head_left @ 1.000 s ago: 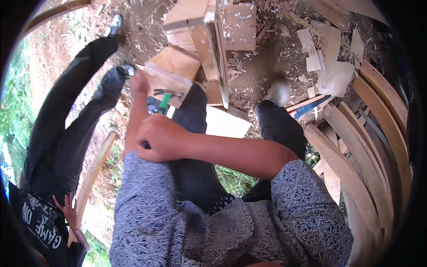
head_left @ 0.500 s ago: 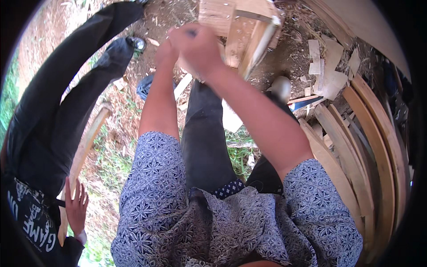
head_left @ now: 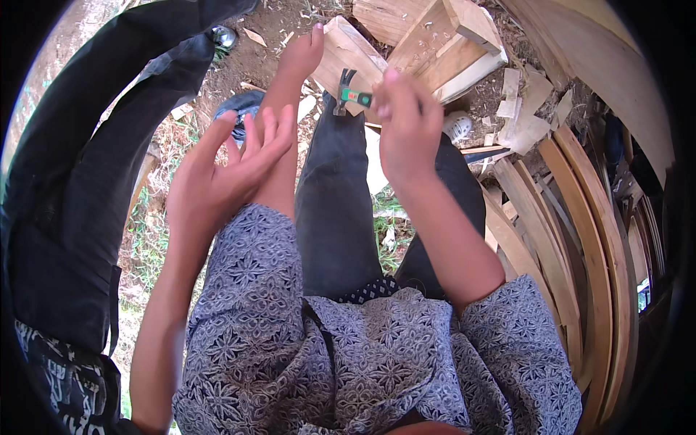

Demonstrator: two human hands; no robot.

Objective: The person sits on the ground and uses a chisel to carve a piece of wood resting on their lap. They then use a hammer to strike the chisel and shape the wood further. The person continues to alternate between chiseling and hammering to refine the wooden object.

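Watching through the head view. Hammer (head_left: 357,95) at twelve o'clock, showing just past the lower edge of a pale wooden board (head_left: 351,52), above the knee of the dark trousers (head_left: 330,196). Can't tell whether it touches either. Claw points up toward twelve, striking end toward six, green handle running off toward three.

Right hand (head_left: 408,127), one o'clock: closed round the handle, slightly blurred. Left hand (head_left: 301,58), between eleven and twelve, beside the board's left edge, thumb up; fingers mostly hidden, so I can't tell whether they grip anything.

Co-worker's hand (head_left: 239,163), ten o'clock: holds nothing I can see, fingers spread, in front of the left forearm in my view. Contact unclear.

Handling, my judgement: head-heavy, stiff, hard to damage; handle may slip in a sweaty palm. I'd take it well back on the handle, away from the claw. Board looks rigid, light to moderate; best held by its edges, minding splinters.

Containers: none I can make out for certain. Closest is the angled boards (head_left: 435,54) near one o'clock, meeting in a box-like corner, wood chips on their faces.
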